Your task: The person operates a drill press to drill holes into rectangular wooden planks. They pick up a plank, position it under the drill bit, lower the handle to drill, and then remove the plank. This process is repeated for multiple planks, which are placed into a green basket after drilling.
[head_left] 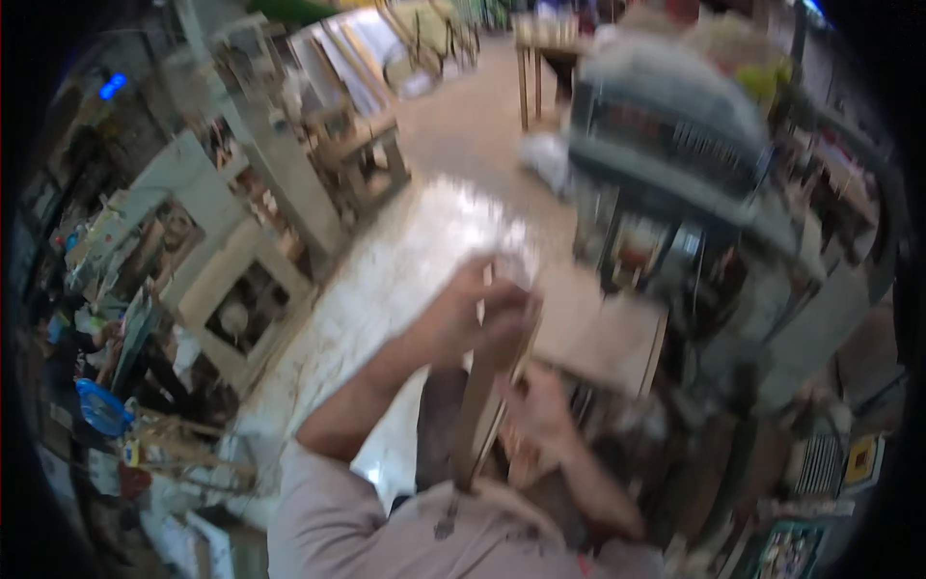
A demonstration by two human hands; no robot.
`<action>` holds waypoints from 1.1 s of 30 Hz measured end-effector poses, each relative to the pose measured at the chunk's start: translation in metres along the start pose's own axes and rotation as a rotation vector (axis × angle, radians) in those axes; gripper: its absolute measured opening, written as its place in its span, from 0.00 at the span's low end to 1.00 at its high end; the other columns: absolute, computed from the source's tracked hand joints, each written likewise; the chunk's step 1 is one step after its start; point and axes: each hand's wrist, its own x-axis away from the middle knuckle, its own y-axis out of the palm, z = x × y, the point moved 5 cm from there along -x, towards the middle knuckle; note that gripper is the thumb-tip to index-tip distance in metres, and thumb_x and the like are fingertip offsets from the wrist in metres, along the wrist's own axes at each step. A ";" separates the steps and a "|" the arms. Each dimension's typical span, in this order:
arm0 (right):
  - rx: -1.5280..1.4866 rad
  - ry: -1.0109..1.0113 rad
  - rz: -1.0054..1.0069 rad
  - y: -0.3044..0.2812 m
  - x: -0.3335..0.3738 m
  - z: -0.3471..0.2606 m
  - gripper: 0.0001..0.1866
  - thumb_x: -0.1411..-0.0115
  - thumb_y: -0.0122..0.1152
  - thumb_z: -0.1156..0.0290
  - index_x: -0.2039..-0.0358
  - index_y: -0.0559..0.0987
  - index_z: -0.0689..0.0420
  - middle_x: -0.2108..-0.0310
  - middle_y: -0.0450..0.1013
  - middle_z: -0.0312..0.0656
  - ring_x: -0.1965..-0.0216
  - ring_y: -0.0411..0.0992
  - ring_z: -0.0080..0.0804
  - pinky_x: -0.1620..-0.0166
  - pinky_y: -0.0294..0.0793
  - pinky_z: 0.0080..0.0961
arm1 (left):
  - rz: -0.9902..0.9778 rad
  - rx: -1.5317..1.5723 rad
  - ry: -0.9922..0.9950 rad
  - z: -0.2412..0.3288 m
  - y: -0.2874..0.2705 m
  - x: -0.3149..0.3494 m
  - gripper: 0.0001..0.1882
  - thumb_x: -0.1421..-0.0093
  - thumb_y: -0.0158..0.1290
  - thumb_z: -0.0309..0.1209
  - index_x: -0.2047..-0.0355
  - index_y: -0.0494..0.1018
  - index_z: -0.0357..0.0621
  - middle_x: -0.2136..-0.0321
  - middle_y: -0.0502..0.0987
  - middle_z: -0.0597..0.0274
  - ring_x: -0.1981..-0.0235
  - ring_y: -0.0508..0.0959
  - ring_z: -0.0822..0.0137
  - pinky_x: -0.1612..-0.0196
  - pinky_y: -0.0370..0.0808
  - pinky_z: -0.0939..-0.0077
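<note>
A long, narrow wooden board (pixel 475 415) stands on edge in front of my chest, its near end close to my shirt. My left hand (pixel 494 301) is closed round the far end of this board, its fingers blurred by motion. Lower down, on the board's right side, my right hand (pixel 540 413) grips the edge with bent fingers. Part of that grip is smeared and hidden by the board. Beyond my right hand lies a flat brown panel (pixel 603 338).
A large dark machine (pixel 675 135) stands ahead to the right. Wooden frames and a bench (pixel 367 159) line the left side, beside a whitish, shiny floor strip (pixel 352 280). Far left, another person (pixel 87 349) is near a blue round object (pixel 102 409). Stacked pieces crowd the lower right.
</note>
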 end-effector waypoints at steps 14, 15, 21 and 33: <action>-0.591 0.011 0.967 -0.113 0.134 0.013 0.16 0.37 0.53 0.72 0.50 0.72 0.63 0.53 0.72 0.45 0.54 0.73 0.32 0.53 0.77 0.29 | 0.426 1.018 -0.947 -0.087 0.067 0.251 0.44 0.39 0.26 0.68 0.34 0.48 0.49 0.37 0.58 0.47 0.36 0.57 0.54 0.37 0.54 0.54; -0.656 0.027 1.028 -0.108 0.148 0.026 0.16 0.36 0.53 0.72 0.49 0.71 0.63 0.52 0.72 0.45 0.52 0.72 0.33 0.52 0.77 0.30 | 0.512 1.227 -0.920 -0.077 0.074 0.259 0.48 0.41 0.25 0.71 0.33 0.46 0.48 0.37 0.56 0.45 0.36 0.57 0.54 0.37 0.55 0.54; -1.048 0.271 1.000 -0.036 0.198 0.091 0.19 0.36 0.53 0.71 0.48 0.68 0.66 0.52 0.72 0.45 0.49 0.70 0.36 0.50 0.76 0.30 | 0.505 1.319 -0.408 -0.023 0.080 0.268 0.52 0.44 0.47 0.63 0.32 0.37 0.47 0.35 0.53 0.44 0.37 0.60 0.53 0.37 0.60 0.58; -0.881 0.773 -0.147 0.086 0.210 0.088 0.13 0.36 0.55 0.61 0.66 0.75 0.60 0.69 0.77 0.45 0.70 0.78 0.32 0.71 0.79 0.25 | 0.379 0.875 -0.181 0.037 0.009 0.227 0.52 0.60 0.70 0.26 0.37 0.54 0.35 0.46 0.67 0.55 0.44 0.68 0.63 0.42 0.67 0.67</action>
